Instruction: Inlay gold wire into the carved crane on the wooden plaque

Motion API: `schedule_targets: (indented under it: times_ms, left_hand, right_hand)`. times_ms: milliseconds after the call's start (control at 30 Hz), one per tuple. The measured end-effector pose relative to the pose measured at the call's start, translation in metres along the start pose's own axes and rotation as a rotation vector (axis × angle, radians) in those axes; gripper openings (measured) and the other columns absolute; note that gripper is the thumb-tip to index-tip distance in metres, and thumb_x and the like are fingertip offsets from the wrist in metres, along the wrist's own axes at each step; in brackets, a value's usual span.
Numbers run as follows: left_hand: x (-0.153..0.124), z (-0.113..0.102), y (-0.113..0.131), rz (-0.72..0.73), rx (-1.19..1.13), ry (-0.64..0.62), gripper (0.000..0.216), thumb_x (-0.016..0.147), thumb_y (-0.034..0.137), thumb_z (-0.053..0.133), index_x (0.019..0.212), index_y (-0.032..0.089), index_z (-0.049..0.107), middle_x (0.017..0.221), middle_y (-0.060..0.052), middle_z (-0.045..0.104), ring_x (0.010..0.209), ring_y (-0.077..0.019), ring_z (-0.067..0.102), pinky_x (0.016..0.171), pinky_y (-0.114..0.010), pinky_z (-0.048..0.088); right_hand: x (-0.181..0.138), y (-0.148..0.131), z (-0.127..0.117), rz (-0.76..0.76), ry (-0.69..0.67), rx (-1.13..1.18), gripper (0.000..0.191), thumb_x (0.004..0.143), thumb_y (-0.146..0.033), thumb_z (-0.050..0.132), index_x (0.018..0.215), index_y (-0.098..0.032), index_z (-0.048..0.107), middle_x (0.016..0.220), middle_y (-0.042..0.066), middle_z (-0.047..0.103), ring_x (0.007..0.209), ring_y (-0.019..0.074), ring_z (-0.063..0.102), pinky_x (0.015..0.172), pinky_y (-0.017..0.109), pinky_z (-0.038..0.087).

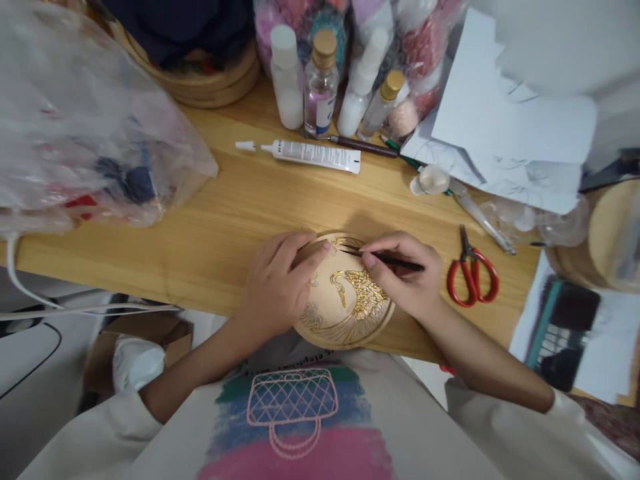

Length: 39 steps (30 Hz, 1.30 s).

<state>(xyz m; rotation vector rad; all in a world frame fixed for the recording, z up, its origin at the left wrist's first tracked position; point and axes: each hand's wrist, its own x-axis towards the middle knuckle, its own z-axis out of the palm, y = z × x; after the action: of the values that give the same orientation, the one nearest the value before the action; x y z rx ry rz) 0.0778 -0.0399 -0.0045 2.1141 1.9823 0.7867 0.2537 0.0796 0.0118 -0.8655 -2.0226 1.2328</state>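
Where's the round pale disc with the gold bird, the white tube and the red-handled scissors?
Round pale disc (351, 295): head view, bare middle.
White tube (316, 155): head view, printed body.
Red-handled scissors (469, 254): head view, dark pivot.

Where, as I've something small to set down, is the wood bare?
Bare pale wooden tabletop lies between the translucent plastic bag and left hand, and just below the white printed tube. The back is crowded with capped bottles and white paper sheets.
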Motion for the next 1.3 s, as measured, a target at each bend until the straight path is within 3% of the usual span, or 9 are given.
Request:
schedule_targets:
  times_ms: [133, 267, 500, 600, 700, 867, 1033, 1167, 1300]
  left_hand:
    - [0.000, -0.009, -0.004, -0.078, -0.139, 0.033, 0.036, 0.091, 0.010, 0.041, 0.121, 0.018, 0.059, 0.120, -0.010, 0.058, 0.112, -0.0212, 0.055, 0.097, -0.039, 0.048]
    - [0.016, -0.026, -0.004, -0.135, -0.164, 0.014, 0.037, 0.093, 0.011, 0.036, 0.123, 0.017, 0.057, 0.105, -0.007, 0.066, 0.098, -0.0168, 0.062, 0.086, -0.031, 0.053]
    - [0.115, -0.034, -0.004, -0.042, 0.222, -0.116, 0.047, 0.094, 0.013, 0.033, 0.140, 0.018, 0.045, 0.101, -0.009, 0.072, 0.082, -0.0213, 0.069, 0.068, -0.031, 0.052]
    - [0.155, -0.026, -0.010, 0.117, 0.318, -0.218, 0.045, 0.093, 0.015, 0.038, 0.137, 0.019, 0.048, 0.103, -0.009, 0.072, 0.085, -0.0238, 0.069, 0.068, -0.031, 0.051]
    - [0.172, -0.017, -0.017, 0.235, 0.310, -0.245, 0.044, 0.089, 0.017, 0.051, 0.132, 0.020, 0.052, 0.107, -0.007, 0.071, 0.092, -0.0236, 0.068, 0.072, -0.030, 0.051]
    - [0.161, -0.024, -0.029, 0.353, 0.331, -0.236, 0.041, 0.084, 0.022, 0.062, 0.124, 0.016, 0.057, 0.101, -0.008, 0.068, 0.098, -0.0238, 0.064, 0.082, -0.032, 0.051]
    - [0.132, -0.043, -0.048, 0.362, 0.332, -0.178, 0.035, 0.099, 0.031, 0.033, 0.121, 0.018, 0.057, 0.103, -0.003, 0.062, 0.099, -0.0180, 0.061, 0.084, -0.030, 0.050]
    - [0.114, -0.041, -0.062, 0.332, 0.287, -0.188, 0.022, 0.092, 0.025, 0.051, 0.108, 0.016, 0.064, 0.096, -0.006, 0.063, 0.091, -0.0200, 0.062, 0.078, -0.033, 0.052]
    - [0.098, -0.035, -0.060, 0.314, 0.201, -0.204, 0.022, 0.093, 0.023, 0.047, 0.103, 0.017, 0.066, 0.094, -0.008, 0.064, 0.088, -0.0204, 0.062, 0.077, -0.035, 0.051]
  right_hand:
    - [0.002, 0.003, -0.001, 0.134, 0.135, 0.123, 0.002, 0.076, -0.019, 0.066, 0.075, -0.021, 0.067, 0.066, -0.001, 0.069, 0.056, 0.0111, 0.062, 0.052, 0.022, 0.049]
    - [0.005, 0.007, -0.002, 0.206, 0.239, 0.192, 0.004, 0.074, -0.024, 0.067, 0.074, -0.021, 0.065, 0.063, -0.001, 0.067, 0.055, 0.0119, 0.061, 0.052, 0.023, 0.049]
    - [0.010, 0.012, -0.002, 0.229, 0.199, 0.247, 0.013, 0.072, -0.033, 0.066, 0.069, -0.020, 0.063, 0.058, -0.001, 0.064, 0.052, 0.0130, 0.058, 0.051, 0.024, 0.047]
    - [0.008, 0.011, 0.000, 0.206, 0.176, 0.237, 0.013, 0.070, -0.032, 0.064, 0.066, -0.020, 0.063, 0.057, 0.000, 0.064, 0.052, 0.0137, 0.058, 0.051, 0.025, 0.047]
    - [0.009, 0.010, 0.002, 0.200, 0.162, 0.237, 0.013, 0.068, -0.032, 0.063, 0.063, -0.020, 0.063, 0.054, 0.000, 0.063, 0.050, 0.0134, 0.056, 0.049, 0.025, 0.046]
    - [0.011, 0.009, 0.002, 0.208, 0.164, 0.271, 0.012, 0.066, -0.031, 0.062, 0.063, -0.020, 0.062, 0.053, -0.001, 0.062, 0.050, 0.0130, 0.056, 0.051, 0.025, 0.045]
    - [0.012, 0.009, 0.003, 0.218, 0.164, 0.322, 0.012, 0.063, -0.031, 0.065, 0.061, -0.019, 0.062, 0.052, -0.002, 0.061, 0.050, 0.0117, 0.054, 0.051, 0.024, 0.042]
    - [0.013, 0.010, 0.002, 0.235, 0.143, 0.363, 0.016, 0.065, -0.034, 0.066, 0.062, -0.018, 0.062, 0.051, -0.003, 0.059, 0.047, 0.0104, 0.051, 0.048, 0.023, 0.040]
    - [0.017, 0.012, -0.001, 0.257, 0.133, 0.390, 0.030, 0.071, -0.046, 0.063, 0.071, -0.016, 0.066, 0.050, -0.001, 0.061, 0.042, 0.0093, 0.047, 0.042, 0.022, 0.035]
